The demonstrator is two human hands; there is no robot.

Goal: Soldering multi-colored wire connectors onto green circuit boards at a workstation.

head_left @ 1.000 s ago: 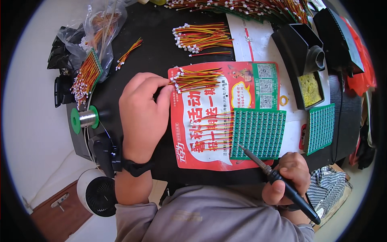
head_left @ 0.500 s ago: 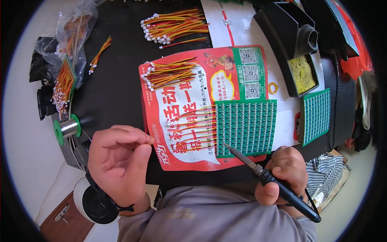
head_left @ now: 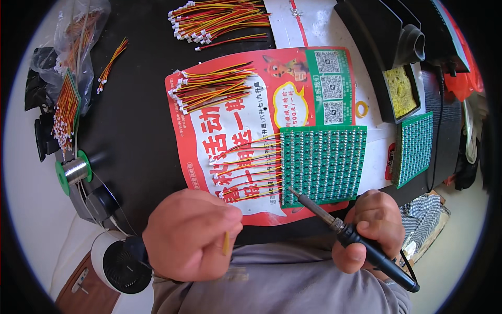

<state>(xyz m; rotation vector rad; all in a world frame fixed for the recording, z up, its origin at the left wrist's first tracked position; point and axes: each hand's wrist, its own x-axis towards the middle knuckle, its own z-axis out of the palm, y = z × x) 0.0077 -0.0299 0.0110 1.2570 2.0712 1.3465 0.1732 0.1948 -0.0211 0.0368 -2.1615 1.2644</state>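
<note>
My right hand (head_left: 375, 230) is wrapped round the black handle of a soldering iron (head_left: 374, 254). The iron's tip lies at the lower left edge of a green circuit board panel (head_left: 324, 162); whether it touches cannot be told. Several red and yellow wires (head_left: 256, 166) run left from that edge. Closed and curled, my left hand (head_left: 193, 235) is left of the iron, in front of the red and white sheet (head_left: 282, 215) under the panel. A narrow yellow piece (head_left: 226, 244) shows at its fingers, its kind unclear.
Bundles of wires with white connectors (head_left: 214, 86) lie on the sheet and behind it (head_left: 219, 23). A solder spool (head_left: 74, 171) stands at left. On the right are an iron stand with yellow sponge (head_left: 401, 91) and more green panels (head_left: 415, 149).
My left hand has moved right and nearer to me, turning from a raised pinch to curled fingers. The soldering iron has stayed at the panel's edge. The view has shifted slightly.
</note>
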